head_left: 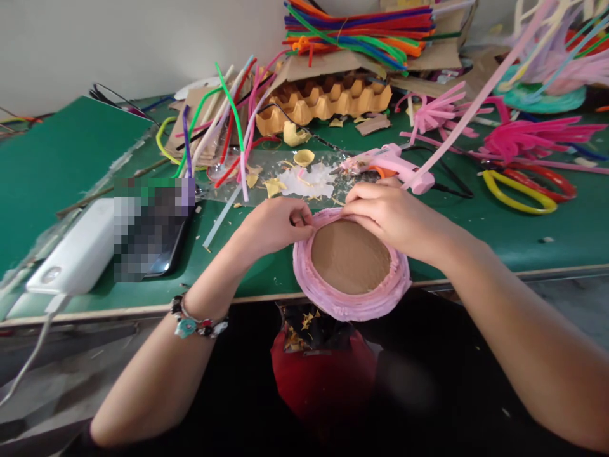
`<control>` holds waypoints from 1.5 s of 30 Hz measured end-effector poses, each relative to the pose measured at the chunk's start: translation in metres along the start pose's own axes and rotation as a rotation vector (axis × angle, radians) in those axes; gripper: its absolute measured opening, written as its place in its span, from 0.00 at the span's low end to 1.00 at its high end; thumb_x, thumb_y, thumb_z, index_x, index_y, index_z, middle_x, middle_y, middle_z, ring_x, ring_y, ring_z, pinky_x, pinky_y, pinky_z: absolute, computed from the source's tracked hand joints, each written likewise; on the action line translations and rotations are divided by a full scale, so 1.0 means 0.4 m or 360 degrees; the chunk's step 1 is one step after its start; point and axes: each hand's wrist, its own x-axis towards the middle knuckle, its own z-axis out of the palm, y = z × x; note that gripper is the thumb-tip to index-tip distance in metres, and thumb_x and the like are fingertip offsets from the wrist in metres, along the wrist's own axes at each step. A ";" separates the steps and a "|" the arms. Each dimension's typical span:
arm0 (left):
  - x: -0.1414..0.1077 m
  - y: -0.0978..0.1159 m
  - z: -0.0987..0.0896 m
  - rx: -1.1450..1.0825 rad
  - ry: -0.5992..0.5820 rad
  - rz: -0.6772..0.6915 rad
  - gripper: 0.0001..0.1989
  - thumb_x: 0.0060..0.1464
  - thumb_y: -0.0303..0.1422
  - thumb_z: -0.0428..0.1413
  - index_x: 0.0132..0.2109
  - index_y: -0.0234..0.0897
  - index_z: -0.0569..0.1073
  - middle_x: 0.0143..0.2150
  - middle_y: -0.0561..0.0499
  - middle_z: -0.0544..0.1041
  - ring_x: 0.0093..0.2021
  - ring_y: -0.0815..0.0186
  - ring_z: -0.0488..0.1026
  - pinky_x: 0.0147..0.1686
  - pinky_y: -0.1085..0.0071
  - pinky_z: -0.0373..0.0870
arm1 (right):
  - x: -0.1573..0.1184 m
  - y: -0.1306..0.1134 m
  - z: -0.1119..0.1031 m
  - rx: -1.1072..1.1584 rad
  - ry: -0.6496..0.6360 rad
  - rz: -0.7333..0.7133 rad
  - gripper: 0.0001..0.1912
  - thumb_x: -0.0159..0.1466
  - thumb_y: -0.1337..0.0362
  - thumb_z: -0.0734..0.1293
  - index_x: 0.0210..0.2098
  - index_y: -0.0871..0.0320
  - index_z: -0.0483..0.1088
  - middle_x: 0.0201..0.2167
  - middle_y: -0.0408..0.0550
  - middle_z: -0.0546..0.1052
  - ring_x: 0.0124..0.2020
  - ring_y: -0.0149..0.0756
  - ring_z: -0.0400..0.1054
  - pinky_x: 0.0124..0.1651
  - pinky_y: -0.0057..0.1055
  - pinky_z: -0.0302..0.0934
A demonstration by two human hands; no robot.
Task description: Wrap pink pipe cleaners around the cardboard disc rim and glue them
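Observation:
A round cardboard disc with pink pipe cleaners coiled around its edge is tilted at the table's front edge, partly over my lap. My left hand is closed, thumb and fingers pinching the far left of its pink rim. On the far right of the rim lie the fingers of my right hand, pressed together around a pale pink pipe cleaner. That strip runs from this hand up to the upper right. Just beyond the disc lies a pink glue gun, its nozzle pointing left. My fingers hide the strip's near end.
Yellow and red-handled scissors lie at right, near bright pink pipe cleaners. A phone and white power bank with a cable are at left. Behind stand a cardboard egg tray and a bundle of coloured pipe cleaners.

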 end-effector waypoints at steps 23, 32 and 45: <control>0.044 0.035 -0.009 0.0131 -0.0004 0.0197 0.05 0.44 0.29 0.55 0.30 0.37 0.75 0.25 0.56 0.74 0.25 0.73 0.67 0.27 0.76 0.58 | 0.011 0.006 -0.009 0.0153 -0.0103 0.0064 0.14 0.62 0.72 0.56 0.31 0.63 0.73 0.33 0.52 0.73 0.34 0.34 0.64 0.39 0.34 0.56; 0.056 0.065 -0.016 0.0484 -0.0075 0.0045 0.08 0.45 0.36 0.53 0.32 0.38 0.74 0.29 0.54 0.75 0.30 0.68 0.70 0.27 0.74 0.59 | 0.019 0.000 -0.013 0.0141 -0.0169 0.0133 0.13 0.62 0.72 0.57 0.34 0.63 0.74 0.34 0.52 0.74 0.36 0.36 0.65 0.43 0.35 0.56; 0.079 0.095 -0.032 0.0813 -0.0292 0.0079 0.15 0.47 0.35 0.51 0.44 0.42 0.70 0.32 0.53 0.74 0.30 0.65 0.70 0.27 0.73 0.58 | -0.013 0.020 -0.017 0.0384 -0.0023 0.0166 0.11 0.61 0.70 0.59 0.36 0.60 0.73 0.36 0.48 0.72 0.39 0.34 0.66 0.44 0.33 0.57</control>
